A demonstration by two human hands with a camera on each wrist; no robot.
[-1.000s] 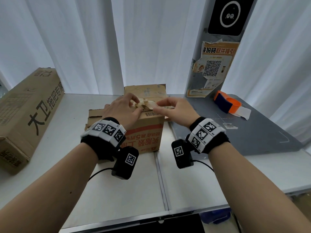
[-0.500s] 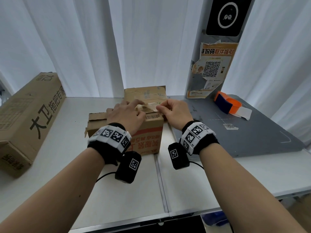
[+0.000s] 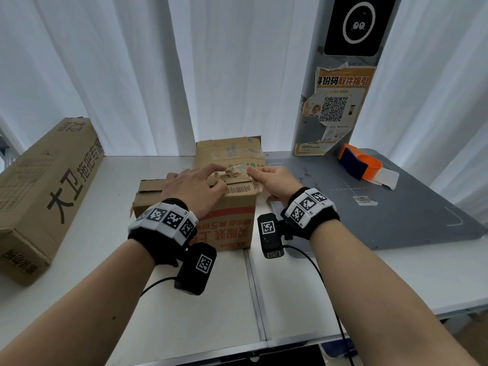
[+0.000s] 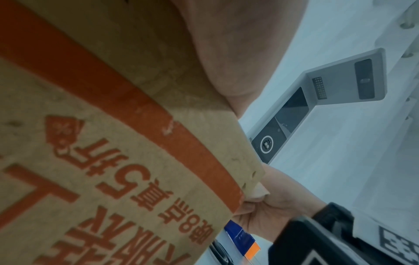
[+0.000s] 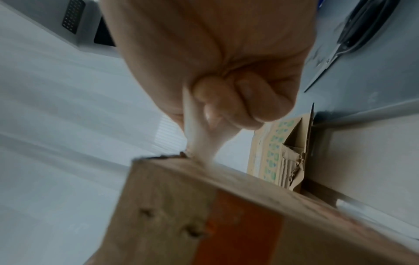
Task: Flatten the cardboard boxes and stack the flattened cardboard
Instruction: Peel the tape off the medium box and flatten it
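Note:
A small cardboard box with red print (image 3: 232, 220) stands on the white table (image 3: 184, 313) in front of me. My left hand (image 3: 196, 186) lies on its top, fingers spread over the flaps. My right hand (image 3: 272, 180) pinches a crumpled strip of clear packing tape (image 3: 235, 171) at the box's top edge; the right wrist view shows the tape strip (image 5: 199, 139) stretched from the curled fingers (image 5: 226, 95) down to the box (image 5: 226, 215). A second, taller box (image 3: 229, 151) stands just behind. A long box (image 3: 45, 191) lies at the left.
A grey board (image 3: 383, 207) covers the table's right side, with an orange and blue tape dispenser (image 3: 359, 165) at its far end. A grey post with a QR poster (image 3: 332, 112) rises behind. White curtains hang along the back.
Both hands have shifted slightly away from me along the box top, still working the crumpled tape. The boxes have stayed in place.

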